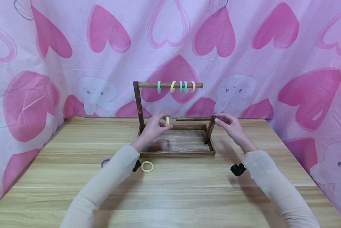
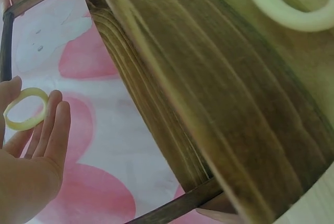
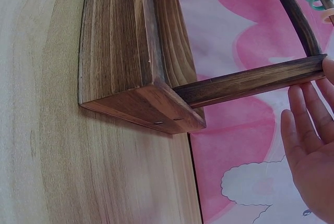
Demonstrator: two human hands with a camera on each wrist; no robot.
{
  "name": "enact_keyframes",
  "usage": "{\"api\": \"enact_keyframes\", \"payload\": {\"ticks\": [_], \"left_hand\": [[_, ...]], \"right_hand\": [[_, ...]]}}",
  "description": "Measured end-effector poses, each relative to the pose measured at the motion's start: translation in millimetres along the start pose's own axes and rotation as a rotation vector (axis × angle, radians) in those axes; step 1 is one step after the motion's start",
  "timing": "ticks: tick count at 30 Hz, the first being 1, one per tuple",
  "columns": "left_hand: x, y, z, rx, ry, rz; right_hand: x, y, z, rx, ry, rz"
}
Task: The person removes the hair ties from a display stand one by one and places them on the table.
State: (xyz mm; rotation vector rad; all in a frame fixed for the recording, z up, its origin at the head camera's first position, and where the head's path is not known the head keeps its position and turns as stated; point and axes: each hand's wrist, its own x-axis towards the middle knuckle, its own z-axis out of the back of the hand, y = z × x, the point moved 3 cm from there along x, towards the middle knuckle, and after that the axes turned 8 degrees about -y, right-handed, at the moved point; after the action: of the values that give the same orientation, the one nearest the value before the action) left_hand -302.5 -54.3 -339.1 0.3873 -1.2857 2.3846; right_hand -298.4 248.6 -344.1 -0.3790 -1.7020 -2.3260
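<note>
The left hand (image 1: 154, 127) pinches a pale yellow round ring (image 1: 167, 121) between thumb and fingers, held upright just beside, and apart from, the free left end of a dark brown wooden lower bar (image 1: 191, 118). The right hand (image 1: 231, 126) grips the top of the short dark brown wooden post (image 1: 209, 131) that carries this bar, thumb on one side and fingers on the other. Below is the shallow rectangular dark brown wooden tray (image 1: 177, 154) from which the post rises. A taller wooden post (image 1: 139, 104) at the left supports an upper wooden bar (image 1: 147, 85), where mint-green, yellow and pink rings hang. On the light wood-grain table (image 1: 187, 190), a second yellow ring (image 1: 147, 171) lies flat near the tray's front, and a purple ring (image 1: 102, 163) lies farther left, partly hidden by the left sleeve (image 1: 102, 186).
</note>
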Motion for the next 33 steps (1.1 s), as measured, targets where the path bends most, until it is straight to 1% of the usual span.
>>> {"api": "enact_keyframes", "payload": {"ticks": [5, 11, 15, 25, 29, 33], "left_hand": [[-5.4, 2.8, -0.7, 0.004, 0.002, 0.001], [-12.3, 3.3, -1.1, -0.014, 0.004, -0.009], [-16.2, 4.0, -1.6, 0.009, 0.016, -0.027], [-27.7, 6.6, -6.8, 0.019, 0.091, -0.068], [-32.0, 5.9, -8.3, 0.028, 0.113, -0.096], [-37.7, 3.9, -10.5, 0.023, 0.16, -0.131]], "right_hand": [[0.1, 1.1, -0.2, 0.027, 0.007, 0.012], [-1.2, 2.6, -0.1, 0.029, -0.004, 0.011], [-0.8, 2.0, -0.4, 0.034, 0.001, 0.011], [0.2, 0.7, 0.0, 0.017, 0.008, 0.004], [-0.4, 1.5, -0.1, 0.024, 0.01, 0.005], [-0.6, 1.2, -0.1, 0.032, 0.006, 0.0]]}}
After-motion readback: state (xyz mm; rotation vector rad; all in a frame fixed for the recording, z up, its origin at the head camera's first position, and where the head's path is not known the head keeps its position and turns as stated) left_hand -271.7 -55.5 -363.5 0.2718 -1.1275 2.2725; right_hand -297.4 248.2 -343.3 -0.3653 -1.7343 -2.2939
